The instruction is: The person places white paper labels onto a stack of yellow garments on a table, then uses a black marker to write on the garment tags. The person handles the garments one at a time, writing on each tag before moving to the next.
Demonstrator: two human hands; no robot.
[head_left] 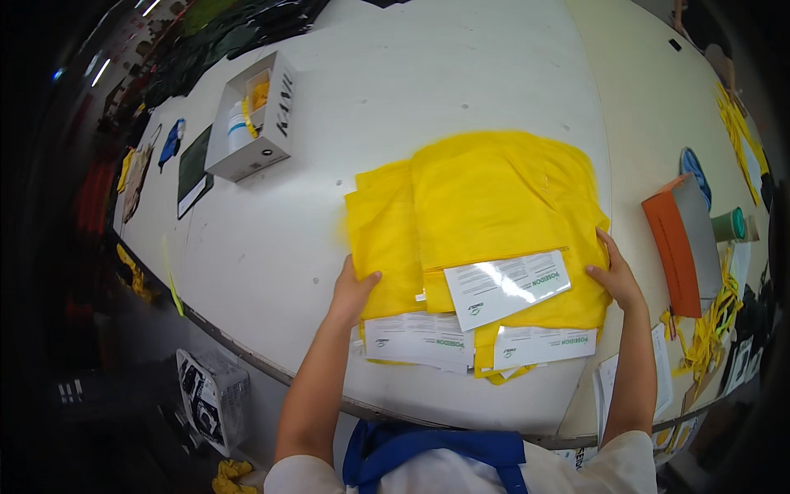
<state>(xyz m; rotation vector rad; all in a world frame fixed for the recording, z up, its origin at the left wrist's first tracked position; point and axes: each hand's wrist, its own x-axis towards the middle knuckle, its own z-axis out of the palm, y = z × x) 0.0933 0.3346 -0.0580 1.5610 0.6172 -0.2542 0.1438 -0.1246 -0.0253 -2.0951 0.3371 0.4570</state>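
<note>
A pile of folded yellow garments [494, 193] lies in front of me on the white table, its upper edge slightly blurred. Three white printed cards, a top card [508, 288], a left card [415, 339] and a right card [543, 346], lie along its near side. At the pile's left edge is my left hand [354, 290], thumb on top and fingers partly hidden beneath the cloth. My right hand [617, 276] grips the opposite edge, its thumb over the fabric and its fingers along the side.
Far left stands a grey-white box [251, 123] holding a bottle and yellow items, beside a dark flat folder [196, 173]. On the right are an orange-and-grey box [679, 247], a green cup [728, 225] and tangled yellow strips [714, 329]. A wrapped package [216, 395] sits below the table edge.
</note>
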